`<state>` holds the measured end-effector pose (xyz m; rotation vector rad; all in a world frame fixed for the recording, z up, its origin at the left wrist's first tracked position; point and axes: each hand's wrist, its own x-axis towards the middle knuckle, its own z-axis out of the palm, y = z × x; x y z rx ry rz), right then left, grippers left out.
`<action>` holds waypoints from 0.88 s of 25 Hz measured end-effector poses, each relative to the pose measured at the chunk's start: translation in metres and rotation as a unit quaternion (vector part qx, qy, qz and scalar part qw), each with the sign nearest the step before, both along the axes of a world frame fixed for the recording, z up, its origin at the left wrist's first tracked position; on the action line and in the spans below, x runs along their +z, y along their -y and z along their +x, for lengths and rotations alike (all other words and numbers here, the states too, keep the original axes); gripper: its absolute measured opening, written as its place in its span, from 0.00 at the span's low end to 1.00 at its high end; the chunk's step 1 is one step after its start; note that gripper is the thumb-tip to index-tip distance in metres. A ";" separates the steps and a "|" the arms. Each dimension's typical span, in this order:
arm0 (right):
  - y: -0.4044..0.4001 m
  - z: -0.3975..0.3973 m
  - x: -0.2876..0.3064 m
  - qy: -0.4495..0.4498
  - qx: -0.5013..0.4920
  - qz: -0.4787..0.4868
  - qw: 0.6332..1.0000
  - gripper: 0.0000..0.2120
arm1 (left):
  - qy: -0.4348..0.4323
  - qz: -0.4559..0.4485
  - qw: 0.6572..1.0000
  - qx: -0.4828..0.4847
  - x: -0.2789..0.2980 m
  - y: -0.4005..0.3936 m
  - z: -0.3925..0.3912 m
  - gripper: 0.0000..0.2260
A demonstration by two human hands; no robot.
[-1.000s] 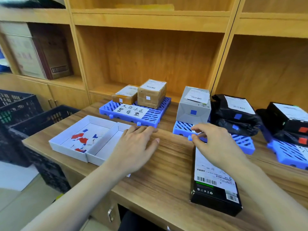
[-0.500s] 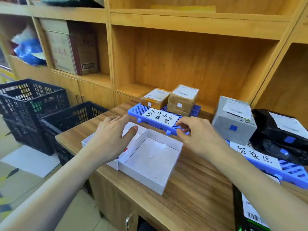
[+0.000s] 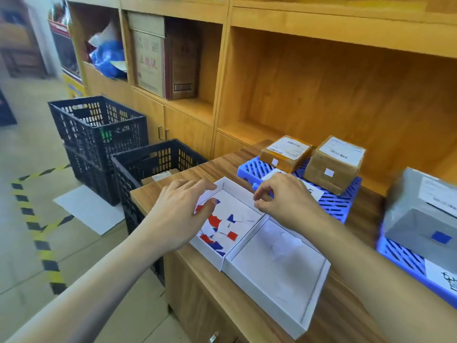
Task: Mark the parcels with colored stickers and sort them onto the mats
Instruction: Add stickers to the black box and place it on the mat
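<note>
A shallow white tray [image 3: 209,253] on the wooden desk holds loose red, blue and white stickers [image 3: 214,221]. My left hand [image 3: 178,214] is spread over its left edge, fingers straight, thumb tip down among the stickers. My right hand [image 3: 284,199] hovers over the tray's far right corner with curled fingers, thumb and forefinger close together, nothing seen between them. Behind it, a blue mat [image 3: 249,169] carries two brown parcels [image 3: 285,153] [image 3: 336,162], each with a white sticker. At the right a grey parcel [image 3: 420,219] with a blue sticker sits on a second blue mat [image 3: 408,263].
An empty white tray [image 3: 277,263] adjoins the sticker tray on the right. Black crates [image 3: 96,125] [image 3: 158,164] stand on the floor left of the desk, the nearer one holding a brown parcel [image 3: 160,176]. Wooden shelves rise behind the desk.
My view has swung left, away from the black parcel on the desk. Both hands moved left from the middle mat to the sticker tray; my left thumb now touches the stickers.
</note>
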<state>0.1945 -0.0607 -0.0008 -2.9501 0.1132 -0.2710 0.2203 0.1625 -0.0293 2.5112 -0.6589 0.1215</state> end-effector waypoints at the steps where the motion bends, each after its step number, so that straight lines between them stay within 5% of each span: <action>1: -0.002 0.008 -0.003 -0.013 -0.002 -0.012 1.000 0.06 | -0.004 -0.001 1.000 0.000 -0.001 0.001 0.001 0.17; 10: -0.011 0.039 -0.024 -0.138 -0.030 -0.101 0.985 0.19 | -0.014 0.001 1.000 -0.012 -0.012 0.010 0.007 0.17; 17: -0.009 0.038 -0.027 -0.128 -0.033 -0.037 0.991 0.06 | -0.024 0.008 0.999 -0.021 -0.017 0.013 0.005 0.16; 22: 0.001 0.034 -0.024 -0.112 -0.038 0.043 0.992 0.06 | -0.009 0.004 1.000 -0.016 -0.017 0.018 0.003 0.15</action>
